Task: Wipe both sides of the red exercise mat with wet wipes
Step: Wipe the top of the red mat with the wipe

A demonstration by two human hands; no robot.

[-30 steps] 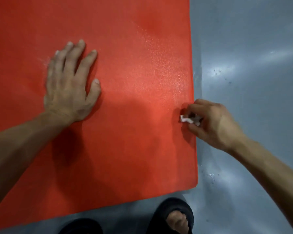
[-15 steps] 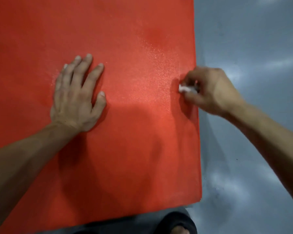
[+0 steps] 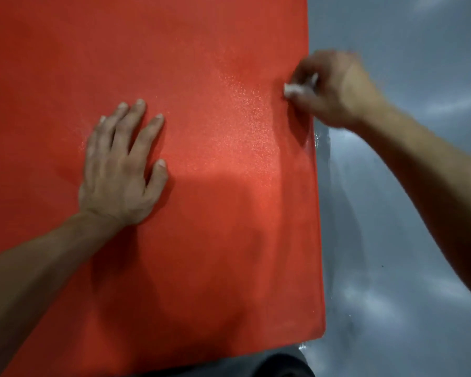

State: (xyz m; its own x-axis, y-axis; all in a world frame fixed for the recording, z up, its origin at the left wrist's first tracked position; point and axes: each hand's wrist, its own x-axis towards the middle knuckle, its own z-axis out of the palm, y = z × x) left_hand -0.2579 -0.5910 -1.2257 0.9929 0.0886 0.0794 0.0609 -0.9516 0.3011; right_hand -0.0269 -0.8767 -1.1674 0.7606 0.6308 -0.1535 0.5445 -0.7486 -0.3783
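Observation:
The red exercise mat (image 3: 215, 240) lies flat on the floor and fills most of the view. My left hand (image 3: 120, 170) presses flat on it, fingers spread and straight. My right hand (image 3: 329, 88), blurred by motion, sits at the mat's right edge and pinches a small crumpled white wet wipe (image 3: 292, 89) against the mat surface. A wet sheen shows on the mat just left of the wipe.
A glossy grey floor (image 3: 405, 240) runs along the mat's right side, with wet streaks next to the mat edge. A dark shoe tip (image 3: 280, 365) shows at the bottom, just below the mat's near edge.
My right hand with the wipe has slid away from me along the mat's right edge. My left hand stayed pressed on the mat while the view shifted forward.

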